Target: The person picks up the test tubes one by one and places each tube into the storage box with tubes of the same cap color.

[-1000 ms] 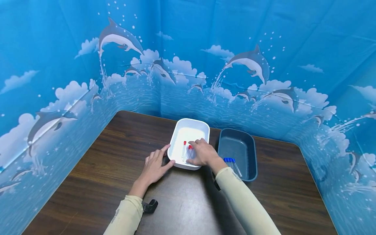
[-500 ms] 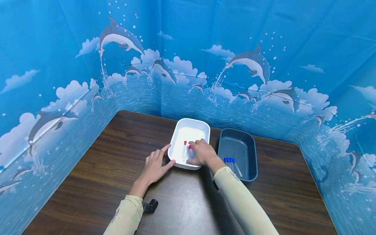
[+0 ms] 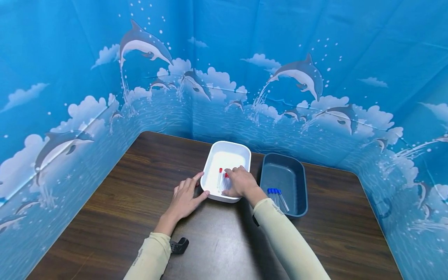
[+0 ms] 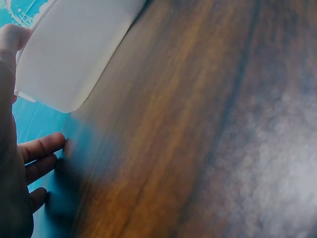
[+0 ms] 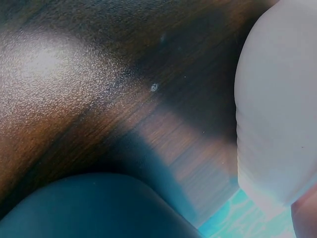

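Observation:
A white plastic tray (image 3: 210,169) holds several clear tubes with red caps (image 3: 220,170) near its front end. My left hand (image 3: 183,198) steadies the tray at its near left corner, thumb and forefinger on the rim. In the left wrist view the other fingers (image 4: 44,148) stretch out beside the tray's outer wall (image 4: 84,49). My right hand (image 3: 242,182) reaches over the right rim, fingers bent down at the red-capped tubes and thumb near their lower ends. It covers part of them, and I cannot tell whether it pinches one.
Right of the white tray stands a dark grey-blue tray (image 3: 281,169) with several blue-capped tubes (image 3: 274,191) at its front left. Both trays sit toward the back of the brown wooden table (image 3: 140,186). A blue dolphin curtain (image 3: 224,58) hangs behind and along the sides.
The right hand has shifted very slightly over the tubes, and fewer red caps show beside its fingertips. The left hand keeps its place on the tray's corner.

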`<state>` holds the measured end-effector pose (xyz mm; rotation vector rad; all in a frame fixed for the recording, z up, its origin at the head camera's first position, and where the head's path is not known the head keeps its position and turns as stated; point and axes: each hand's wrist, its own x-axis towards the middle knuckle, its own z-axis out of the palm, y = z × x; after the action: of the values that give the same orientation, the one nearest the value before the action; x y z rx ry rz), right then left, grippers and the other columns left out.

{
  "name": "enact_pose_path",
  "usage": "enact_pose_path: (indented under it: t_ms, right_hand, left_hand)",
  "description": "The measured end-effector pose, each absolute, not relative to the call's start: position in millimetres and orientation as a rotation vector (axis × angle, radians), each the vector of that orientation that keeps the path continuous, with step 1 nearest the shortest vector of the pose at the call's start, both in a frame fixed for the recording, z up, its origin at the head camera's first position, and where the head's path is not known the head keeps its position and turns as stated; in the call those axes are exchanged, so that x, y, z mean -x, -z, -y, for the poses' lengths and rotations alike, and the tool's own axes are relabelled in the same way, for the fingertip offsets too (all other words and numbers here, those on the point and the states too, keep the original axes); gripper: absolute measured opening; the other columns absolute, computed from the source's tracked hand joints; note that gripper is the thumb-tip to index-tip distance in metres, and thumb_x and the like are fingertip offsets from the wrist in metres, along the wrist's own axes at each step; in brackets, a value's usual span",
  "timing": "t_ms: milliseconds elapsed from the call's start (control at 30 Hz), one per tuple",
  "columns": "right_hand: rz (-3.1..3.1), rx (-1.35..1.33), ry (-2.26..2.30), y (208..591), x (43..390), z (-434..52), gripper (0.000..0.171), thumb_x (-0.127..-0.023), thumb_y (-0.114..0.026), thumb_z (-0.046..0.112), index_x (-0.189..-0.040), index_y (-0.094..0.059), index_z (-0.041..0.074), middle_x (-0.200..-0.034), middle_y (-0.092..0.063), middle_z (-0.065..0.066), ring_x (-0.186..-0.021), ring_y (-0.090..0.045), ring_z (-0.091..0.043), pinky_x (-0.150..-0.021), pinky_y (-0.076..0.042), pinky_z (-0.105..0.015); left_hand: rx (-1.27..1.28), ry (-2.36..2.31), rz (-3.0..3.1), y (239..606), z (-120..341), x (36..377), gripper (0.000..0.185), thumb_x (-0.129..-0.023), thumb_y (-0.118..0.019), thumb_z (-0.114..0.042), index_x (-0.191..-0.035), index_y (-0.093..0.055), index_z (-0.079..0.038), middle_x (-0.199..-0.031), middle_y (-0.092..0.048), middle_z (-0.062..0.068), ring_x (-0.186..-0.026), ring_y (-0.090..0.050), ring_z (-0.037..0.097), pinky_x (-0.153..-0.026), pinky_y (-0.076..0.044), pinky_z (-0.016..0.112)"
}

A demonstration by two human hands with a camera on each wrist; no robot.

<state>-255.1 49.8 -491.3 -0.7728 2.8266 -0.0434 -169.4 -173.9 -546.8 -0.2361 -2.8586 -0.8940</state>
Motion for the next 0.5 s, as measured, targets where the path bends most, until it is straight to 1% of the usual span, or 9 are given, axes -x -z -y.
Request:
enact_pose_path:
  t_ms: [167,367,500]
  right_hand:
    - [-2.824,0.768,0.036,490.2,255.2,-49.2,0.087,-0.075,-0.073,0.06,-0.147,-0.045,0.02,-0.14,-0.053,-0.01,-0.133,-0.043,-0.035,-0.101,-0.039,-0.055]
    - [-2.821,0.773,0.012,490.8,256.2,-48.3,0.087,-0.075,-0.073,0.061,-0.147,-0.045,0.02,-0.138,-0.054,-0.01,-0.13,-0.045,-0.033,-0.101,-0.04,-0.053]
    - [-2.819,0.775,0.016,490.5,256.1,-47.8,0.087,-0.075,-0.073,0.06,-0.147,-0.046,0.019,-0.139,-0.053,-0.01,-0.131,-0.044,-0.034,-0.101,-0.039,-0.054]
  left_hand:
    - [0.24,0.884,2.857,546.5,173.9,169.5,0.075,-0.091,-0.048,-0.069,-0.155,-0.021,-0.039,-0.108,-0.05,-0.001,-0.102,-0.043,0.023,-0.087,-0.03,0.049]
    - [0.239,0.882,2.857,546.9,174.1,169.3,0.075,-0.091,-0.047,-0.068,-0.155,-0.021,-0.039,-0.109,-0.05,-0.001,-0.102,-0.043,0.023,-0.086,-0.03,0.048]
    - [0.233,0.886,2.854,546.9,173.8,169.3,0.075,-0.091,-0.048,-0.068,-0.155,-0.021,-0.039,-0.109,-0.05,-0.001,-0.101,-0.042,0.023,-0.086,-0.03,0.048]
